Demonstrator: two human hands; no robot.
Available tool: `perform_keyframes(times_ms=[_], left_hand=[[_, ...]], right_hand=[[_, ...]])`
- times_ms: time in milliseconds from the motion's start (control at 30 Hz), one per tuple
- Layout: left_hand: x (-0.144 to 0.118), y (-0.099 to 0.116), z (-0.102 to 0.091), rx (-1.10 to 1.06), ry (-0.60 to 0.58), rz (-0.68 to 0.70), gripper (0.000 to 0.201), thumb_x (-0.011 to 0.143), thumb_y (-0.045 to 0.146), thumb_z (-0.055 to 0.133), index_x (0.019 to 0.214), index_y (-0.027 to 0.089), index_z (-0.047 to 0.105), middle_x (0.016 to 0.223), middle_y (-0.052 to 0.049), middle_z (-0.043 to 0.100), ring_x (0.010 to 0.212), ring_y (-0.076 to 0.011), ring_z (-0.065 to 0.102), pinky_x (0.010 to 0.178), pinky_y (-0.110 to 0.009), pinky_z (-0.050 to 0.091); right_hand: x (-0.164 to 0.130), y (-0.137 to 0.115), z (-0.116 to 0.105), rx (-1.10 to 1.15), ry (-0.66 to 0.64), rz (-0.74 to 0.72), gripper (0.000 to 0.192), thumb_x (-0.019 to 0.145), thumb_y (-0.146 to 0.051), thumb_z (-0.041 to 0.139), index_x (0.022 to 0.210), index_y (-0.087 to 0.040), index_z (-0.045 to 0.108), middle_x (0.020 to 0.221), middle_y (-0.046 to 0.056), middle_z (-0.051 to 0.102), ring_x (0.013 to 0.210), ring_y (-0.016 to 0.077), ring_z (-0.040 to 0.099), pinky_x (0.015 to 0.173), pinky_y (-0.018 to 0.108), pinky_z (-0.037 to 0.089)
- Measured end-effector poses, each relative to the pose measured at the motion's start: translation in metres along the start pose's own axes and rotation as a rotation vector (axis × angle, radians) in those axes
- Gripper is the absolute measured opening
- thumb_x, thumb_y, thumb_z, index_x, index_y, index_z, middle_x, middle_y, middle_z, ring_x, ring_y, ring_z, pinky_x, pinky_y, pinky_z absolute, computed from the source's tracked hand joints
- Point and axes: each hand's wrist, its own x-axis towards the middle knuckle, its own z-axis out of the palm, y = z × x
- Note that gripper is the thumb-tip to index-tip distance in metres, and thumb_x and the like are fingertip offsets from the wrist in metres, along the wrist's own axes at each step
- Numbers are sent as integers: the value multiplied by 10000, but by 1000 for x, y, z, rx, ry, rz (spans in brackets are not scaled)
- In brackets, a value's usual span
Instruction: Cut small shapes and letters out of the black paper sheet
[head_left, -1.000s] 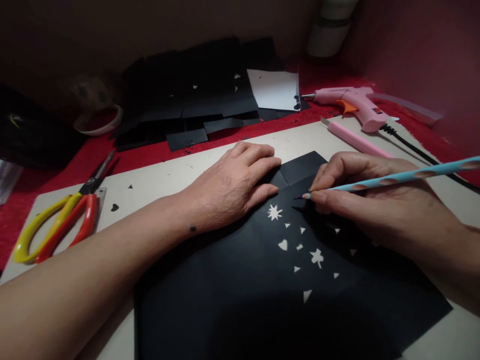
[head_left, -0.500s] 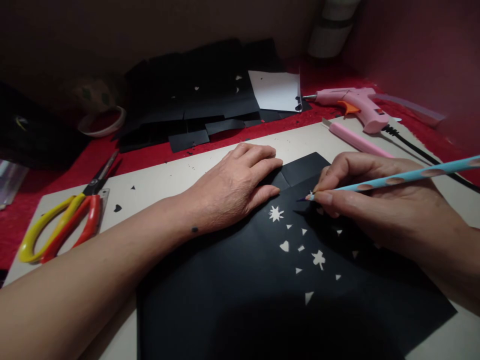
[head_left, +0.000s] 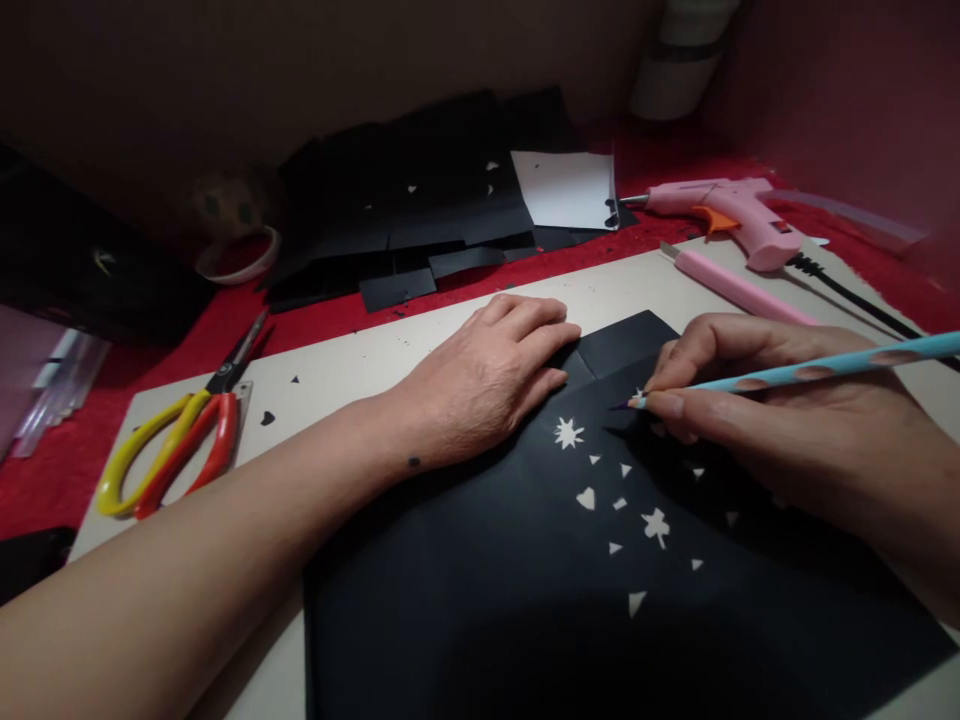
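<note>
A large black paper sheet (head_left: 525, 600) lies on a beige board (head_left: 352, 350), with several small cut-out shapes in it, among them a star (head_left: 568, 433) and a heart (head_left: 586, 498). My left hand (head_left: 487, 375) presses flat on the sheet's upper part, fingers together. My right hand (head_left: 765, 410) grips a light blue pencil (head_left: 810, 367), its tip touching the black paper just right of the star.
Yellow and red scissors (head_left: 172, 450) lie at the board's left. A pink glue gun (head_left: 735, 215) and a pink craft knife (head_left: 731, 285) sit at the back right. Black paper pieces (head_left: 405, 220), a white sheet (head_left: 566, 190) and a tape roll (head_left: 236, 260) lie behind on red cloth.
The view has shifted, so everything sits a little further right. The pencil tip has moved slightly right on the paper; my left hand stays pressed in place.
</note>
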Motion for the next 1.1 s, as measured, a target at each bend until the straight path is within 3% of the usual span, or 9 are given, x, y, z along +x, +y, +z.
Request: perform_keyframes(times_ms=[333,600,700,933,1100], left_hand=[[1,1,0,-18,1,-11,404,1098,216,479,1439,56,623,1452,-189,633,1300,-292,562,1152,-494,499],[1,3,-1,-22,-11,-33,388,1105,234,463,1435,93,611,1464,-187,633,1313,-291,561,1141,-522,507],[0,3,-1,-21,-13,-39,376,1105,234,450,1433,124,599,1472,-184,631,1320,-292,560,1135,-540,510],[1,3,-2,-28,-32,-48,384,1108,255,447,1435,121,599,1477,-192,628,1331,-300,555,1136,-542,509],[1,2,-2,-23,-19,-31,400,1105,254,461,1434,84,612,1464,-196,631,1316,-301,558,1141,-523,504]], right_hand=[[3,1,0,1,22,-15,201,704,-372,892,655,-264,729,602,-21,677,329,84,520,230,155,307],[4,1,0,40,-15,-15,215,718,-350,919,674,-262,728,617,-24,682,335,73,506,238,152,283],[3,1,-1,28,-3,-21,227,710,-353,926,677,-258,722,671,-10,709,366,80,521,262,171,341],[2,2,-3,-20,-37,-94,166,791,-336,840,687,-275,726,700,-6,684,445,88,511,335,196,363],[3,6,-1,29,-7,-55,169,782,-400,857,719,-277,760,795,15,727,437,89,505,310,211,339]])
